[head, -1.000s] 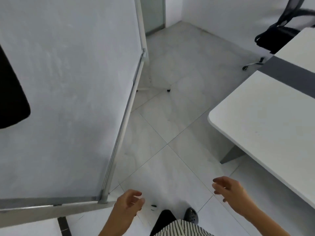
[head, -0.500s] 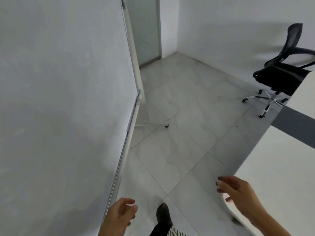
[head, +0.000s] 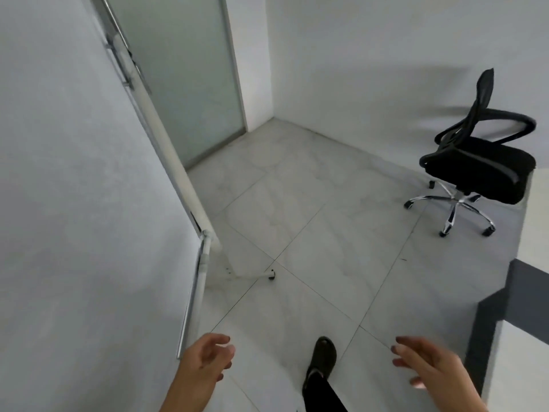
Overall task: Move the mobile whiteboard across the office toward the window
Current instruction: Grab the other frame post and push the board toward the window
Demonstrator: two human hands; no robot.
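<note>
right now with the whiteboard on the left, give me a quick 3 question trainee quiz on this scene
1. True or false: the left hand grips the whiteboard frame.
2. What sits on the floor at the far right? A) office chair B) ladder C) bin
3. Fill in: both hands are ____, holding nothing.

Key:
1. False; it hovers just beside the frame's edge.
2. A, the black office chair.
3. Open; the right hand is open too.

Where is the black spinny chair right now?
In the head view the black office chair stands on the tiled floor at the far right, by the white wall, just beyond the desk's corner and across from the whiteboard.
</note>
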